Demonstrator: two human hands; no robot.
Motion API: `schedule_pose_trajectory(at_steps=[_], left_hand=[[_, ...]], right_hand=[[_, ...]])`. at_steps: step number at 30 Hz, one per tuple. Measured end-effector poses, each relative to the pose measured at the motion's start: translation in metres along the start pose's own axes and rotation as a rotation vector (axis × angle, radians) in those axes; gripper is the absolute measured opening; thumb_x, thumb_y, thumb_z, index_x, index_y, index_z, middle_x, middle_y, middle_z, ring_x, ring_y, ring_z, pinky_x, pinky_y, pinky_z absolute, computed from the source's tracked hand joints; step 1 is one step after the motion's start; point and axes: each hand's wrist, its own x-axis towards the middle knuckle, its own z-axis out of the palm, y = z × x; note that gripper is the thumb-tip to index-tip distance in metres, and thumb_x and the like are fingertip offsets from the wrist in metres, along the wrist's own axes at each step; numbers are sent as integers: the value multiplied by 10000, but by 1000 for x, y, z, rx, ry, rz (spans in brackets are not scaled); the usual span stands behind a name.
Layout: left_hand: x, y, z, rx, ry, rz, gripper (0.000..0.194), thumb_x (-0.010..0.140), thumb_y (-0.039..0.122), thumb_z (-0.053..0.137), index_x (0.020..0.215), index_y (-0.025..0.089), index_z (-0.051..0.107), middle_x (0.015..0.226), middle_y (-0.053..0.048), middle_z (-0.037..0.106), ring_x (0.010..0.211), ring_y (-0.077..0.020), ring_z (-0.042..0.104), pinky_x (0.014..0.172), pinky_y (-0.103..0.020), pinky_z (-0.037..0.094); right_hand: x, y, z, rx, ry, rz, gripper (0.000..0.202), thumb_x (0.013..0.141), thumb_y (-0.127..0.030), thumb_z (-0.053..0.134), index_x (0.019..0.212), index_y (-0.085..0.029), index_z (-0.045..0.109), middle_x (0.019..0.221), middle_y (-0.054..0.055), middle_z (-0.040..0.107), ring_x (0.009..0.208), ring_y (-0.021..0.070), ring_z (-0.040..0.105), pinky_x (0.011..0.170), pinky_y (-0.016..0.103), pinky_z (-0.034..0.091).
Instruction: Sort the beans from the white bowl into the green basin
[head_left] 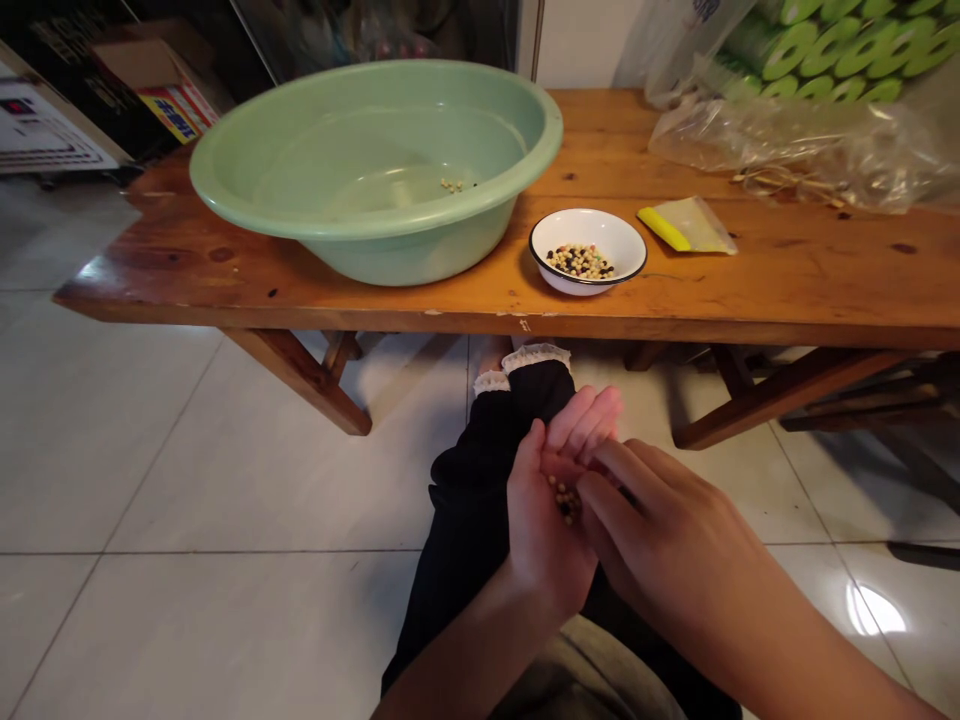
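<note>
Cupped over my lap, my left hand (pixel 551 530) holds a small heap of beads (pixel 564 500), pale yellow and black ones, in its palm. My right hand (pixel 660 520) reaches over that palm from the right, its fingers bent and drawn together at the beads. Its fingertips are partly hidden, so I cannot make out what they pinch. On the wooden bench ahead, a white bowl (pixel 626 245) with a dark rim contains many more beads, mostly cream and black. Left of it stands a big green basin (pixel 420 240) with a few pale beads on its bottom.
A small clear packet (pixel 701 225) with a yellow strip lies right of the bowl on the wooden bench (pixel 600 180). Clear plastic bags (pixel 795 140) with green rolls (pixel 855 50) fill the back right. A cardboard box (pixel 150 60) is at the far left.
</note>
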Motion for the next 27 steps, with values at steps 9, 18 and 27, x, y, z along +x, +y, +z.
schedule_pose_trajectory(at_steps=[9,18,27], left_hand=[[2,-1,0,-59,-8,27,446,972,333,290,1099,135,668,1174,-61,694,1199,-152,566,1084,-271,358],[2,6,5,-112,126,11,437,976,292,272,1049,153,679,1093,-55,728,1090,-131,637,998,-254,453],[-4,11,-9,-142,289,135,447,959,232,287,1347,114,476,1258,-142,635,1174,-196,589,1028,-350,463]], right_hand=[[-11,18,3,694,-61,276,170,898,-171,498,890,-207,664,849,32,645,764,141,607,682,270,518],[-21,31,21,1537,-6,643,209,763,-261,729,972,-262,725,748,-8,666,657,97,588,614,235,501],[58,88,1,1477,390,525,63,775,-216,610,835,-218,589,673,-46,542,582,93,541,589,257,469]])
